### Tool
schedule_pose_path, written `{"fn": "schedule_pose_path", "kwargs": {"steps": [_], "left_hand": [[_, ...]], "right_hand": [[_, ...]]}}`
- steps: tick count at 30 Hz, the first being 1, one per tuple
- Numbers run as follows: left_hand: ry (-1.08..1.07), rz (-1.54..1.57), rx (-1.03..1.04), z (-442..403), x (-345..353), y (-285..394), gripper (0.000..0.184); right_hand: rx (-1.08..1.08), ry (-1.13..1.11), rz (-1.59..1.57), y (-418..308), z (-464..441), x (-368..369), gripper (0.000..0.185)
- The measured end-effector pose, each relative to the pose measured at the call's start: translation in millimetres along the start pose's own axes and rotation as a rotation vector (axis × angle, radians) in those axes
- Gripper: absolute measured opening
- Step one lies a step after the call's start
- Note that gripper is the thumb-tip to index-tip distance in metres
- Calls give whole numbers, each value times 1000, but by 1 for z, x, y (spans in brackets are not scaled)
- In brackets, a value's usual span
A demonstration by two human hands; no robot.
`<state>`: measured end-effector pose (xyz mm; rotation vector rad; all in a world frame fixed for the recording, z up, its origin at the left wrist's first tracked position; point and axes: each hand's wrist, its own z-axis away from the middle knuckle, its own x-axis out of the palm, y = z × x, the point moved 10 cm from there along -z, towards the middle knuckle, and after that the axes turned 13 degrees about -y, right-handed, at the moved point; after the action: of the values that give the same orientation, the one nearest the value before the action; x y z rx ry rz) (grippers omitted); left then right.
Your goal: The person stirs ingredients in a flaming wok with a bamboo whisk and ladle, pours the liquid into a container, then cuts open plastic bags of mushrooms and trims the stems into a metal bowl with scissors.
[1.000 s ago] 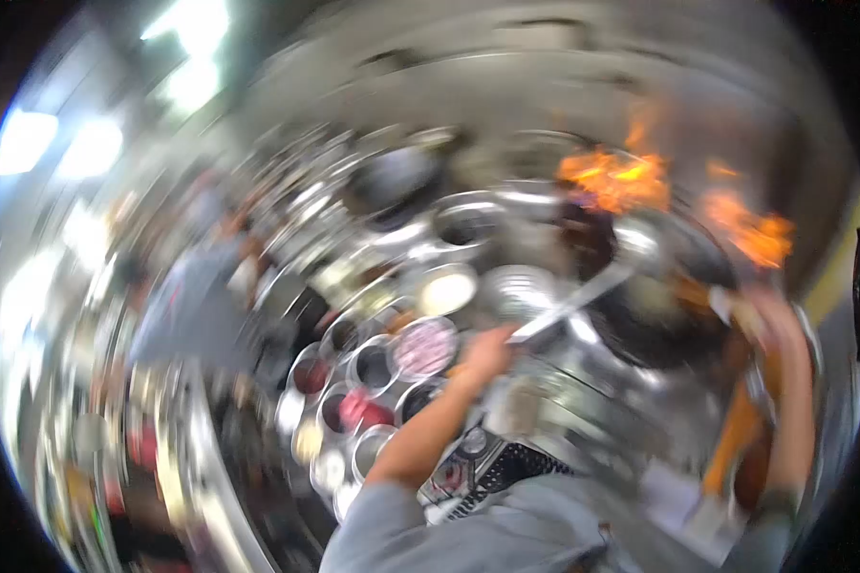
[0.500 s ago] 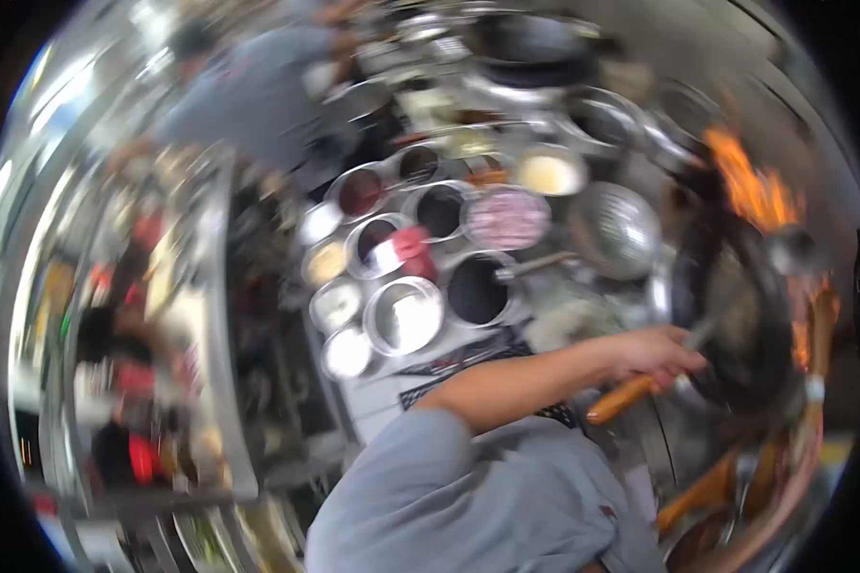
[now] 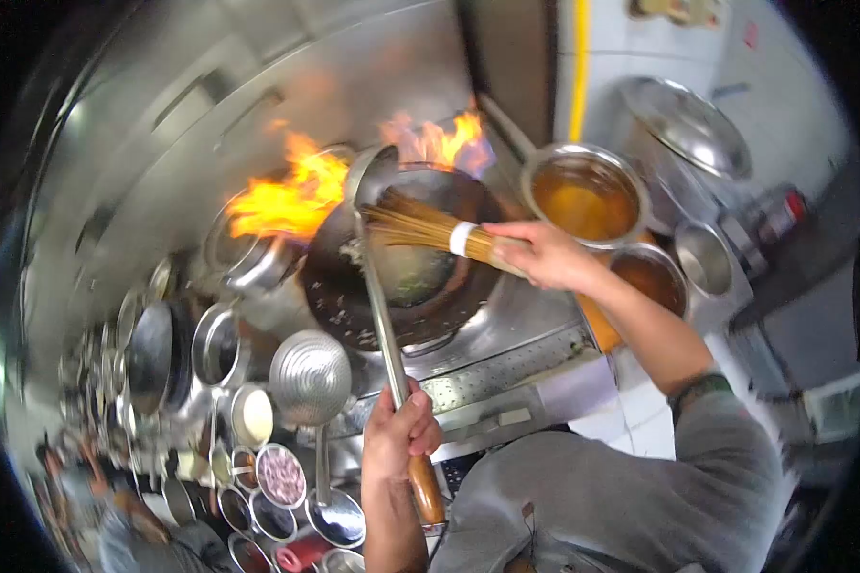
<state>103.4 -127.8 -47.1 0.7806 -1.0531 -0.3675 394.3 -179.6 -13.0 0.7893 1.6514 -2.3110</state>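
My left hand (image 3: pixel 399 435) is closed around the metal shaft of a long ladle (image 3: pixel 380 310), just above its wooden handle. The ladle's bowl is raised at the far rim of a dark wok (image 3: pixel 339 310). My right hand (image 3: pixel 535 253) grips a bamboo wok brush (image 3: pixel 416 224) with a white band. Its bristles spread over the wok, close beside the ladle's bowl; whether they touch it I cannot tell. Some liquid and green and pale bits lie in the wok.
Flames (image 3: pixel 296 191) rise behind the wok. A pot of amber liquid (image 3: pixel 583 196) stands to its right, near a lidded pot (image 3: pixel 693 129). At lower left are a perforated strainer (image 3: pixel 311 377), several ingredient bowls (image 3: pixel 282 476) and another person (image 3: pixel 148 535).
The view has swung to the right, bringing the wok to the middle. The ladle's bowl is now raised, and the brush, earlier at the right edge, extends over the wok.
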Motion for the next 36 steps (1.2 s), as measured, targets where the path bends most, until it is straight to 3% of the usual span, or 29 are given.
{"fn": "schedule_pose_path", "kwargs": {"steps": [3, 6, 7, 11, 13, 15, 17, 20, 23, 25, 26, 27, 28, 29, 30, 32, 34, 35, 36], "left_hand": [[35, -189, -68, -19, 24, -5, 15], [-81, -441, -53, -54, 66, -22, 22], [-121, -473, -47, -71, 83, -29, 24], [-108, -544, -18, -171, 122, -93, 30], [-105, -511, -67, -218, 134, -130, 37], [74, -930, 180, -270, 134, -161, 46], [107, -920, 129, -297, 145, -189, 52], [-144, -828, 146, -312, 178, -206, 50], [-301, -794, 174, -302, 189, -191, 45], [-307, -859, 166, -273, 181, -179, 39], [-378, -919, 77, -247, 176, -170, 42], [-343, -958, 342, -203, 168, -141, 40], [-334, -1170, 222, -171, 154, -125, 33], [-162, -1241, 425, -146, 136, -100, 31], [43, -1330, 602, -112, 115, -76, 28], [434, -1399, 736, -63, 70, -25, 30], [682, -1448, 836, -39, 39, 0, 33], [753, -1516, 825, -37, 28, 3, 36], [831, -1616, 685, -50, 13, -5, 35]], "right_hand": [[152, 112, -239, 54, 37, -48, 45], [47, 304, -721, 98, 116, -86, 56], [-49, 414, -748, 96, 140, -101, 58], [-263, 432, -631, 53, 177, -130, 69], [-216, 377, -398, 20, 172, -134, 65], [-170, 264, -127, -18, 156, -122, 61], [-128, 97, 187, -59, 125, -93, 59], [-131, -201, 526, -80, 74, -38, 45], [6, -338, 853, -60, 14, -34, 34], [200, -74, 1132, -66, -26, -85, 25], [155, -53, 1355, -87, -37, -90, 21], [133, 63, 1369, -106, -35, -103, 22], [158, 138, 1120, -118, -27, -115, 28], [-181, 99, 1106, -124, -20, -114, 36], [-306, -16, 1025, -114, -24, -105, 36], [-264, -243, 983, -58, -54, -84, 37], [-268, -356, 1059, -4, -112, -64, 39], [-299, -380, 1114, 13, -141, -55, 40], [-349, -379, 1147, 24, -165, -51, 41]]}}
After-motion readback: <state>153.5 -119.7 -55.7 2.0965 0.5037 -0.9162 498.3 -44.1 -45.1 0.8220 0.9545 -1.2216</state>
